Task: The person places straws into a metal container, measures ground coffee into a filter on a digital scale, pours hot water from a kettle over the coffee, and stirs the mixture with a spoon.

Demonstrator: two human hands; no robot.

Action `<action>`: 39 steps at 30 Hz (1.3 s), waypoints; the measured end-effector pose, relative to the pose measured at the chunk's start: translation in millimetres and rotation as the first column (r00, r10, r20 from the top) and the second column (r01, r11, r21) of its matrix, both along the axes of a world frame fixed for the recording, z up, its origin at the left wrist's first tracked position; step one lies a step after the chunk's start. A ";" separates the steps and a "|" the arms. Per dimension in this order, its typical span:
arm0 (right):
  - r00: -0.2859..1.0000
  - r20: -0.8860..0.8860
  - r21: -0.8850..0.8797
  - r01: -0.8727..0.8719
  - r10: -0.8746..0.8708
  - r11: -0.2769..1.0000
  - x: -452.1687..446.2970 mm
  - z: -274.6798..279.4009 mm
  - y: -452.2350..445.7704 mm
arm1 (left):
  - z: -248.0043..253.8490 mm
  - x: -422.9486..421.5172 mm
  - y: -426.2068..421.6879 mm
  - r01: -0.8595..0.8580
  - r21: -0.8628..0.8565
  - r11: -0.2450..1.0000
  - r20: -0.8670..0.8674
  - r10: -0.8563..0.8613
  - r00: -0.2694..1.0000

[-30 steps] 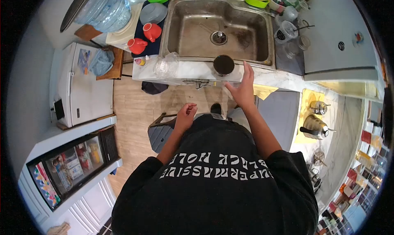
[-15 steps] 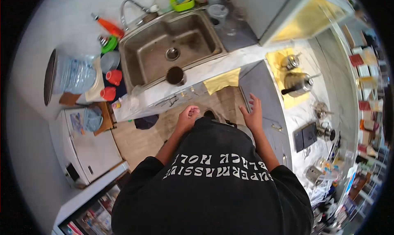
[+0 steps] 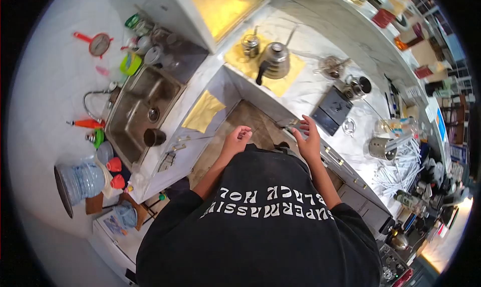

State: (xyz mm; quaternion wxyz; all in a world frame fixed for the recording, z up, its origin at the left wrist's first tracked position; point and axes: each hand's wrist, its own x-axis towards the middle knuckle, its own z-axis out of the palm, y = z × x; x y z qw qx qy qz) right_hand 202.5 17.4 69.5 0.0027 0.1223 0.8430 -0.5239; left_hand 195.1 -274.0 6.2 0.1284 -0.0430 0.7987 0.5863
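Note:
Both of my hands hang in front of my black shirt, above the floor and clear of the counter. My left hand (image 3: 236, 140) has its fingers loosely curled, and nothing shows in it. My right hand (image 3: 307, 139) is held with thumb and fingers apart, holding nothing. Beyond it on the marble counter lies a flat black scale (image 3: 328, 114), with a metal pitcher (image 3: 356, 88) behind. Farther forward, a gooseneck kettle (image 3: 275, 64) and a small metal-and-glass pot (image 3: 250, 45) stand on a yellow cloth (image 3: 296, 70).
At the left is a steel sink (image 3: 116, 131) with a dark cup (image 3: 155, 137) on its near edge. A second yellow cloth (image 3: 204, 111) hangs over the counter front. Red cups (image 3: 114, 164) and a water jug (image 3: 82, 180) stand farther left. Many straws (image 3: 401, 169) lie at the right.
My view has swung to the right, so the sink sits farther left and the kettle and scale are nearer the middle. My hands keep almost the same pose.

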 end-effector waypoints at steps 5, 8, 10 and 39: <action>0.997 -0.048 -0.007 0.063 -0.063 0.998 14.3 -2.1 65.0 | 10.2 -11.5 75.2 0.106 0.024 0.994 -0.009 -0.106 0.994; 0.991 -0.029 -0.021 0.129 -0.129 0.991 26.3 2.9 95.2 | 17.6 -13.2 112.5 0.123 0.078 0.989 0.014 -0.124 0.992; 0.987 -0.034 -0.020 0.155 -0.156 0.988 33.6 -2.3 114.3 | 0.7 -16.0 130.3 0.153 0.181 0.972 -0.021 -0.151 0.988; 0.728 -0.006 -0.099 0.681 -0.685 0.725 -54.7 -19.0 173.8 | 44.0 -209.8 265.1 0.574 0.077 0.815 -0.171 -0.557 0.813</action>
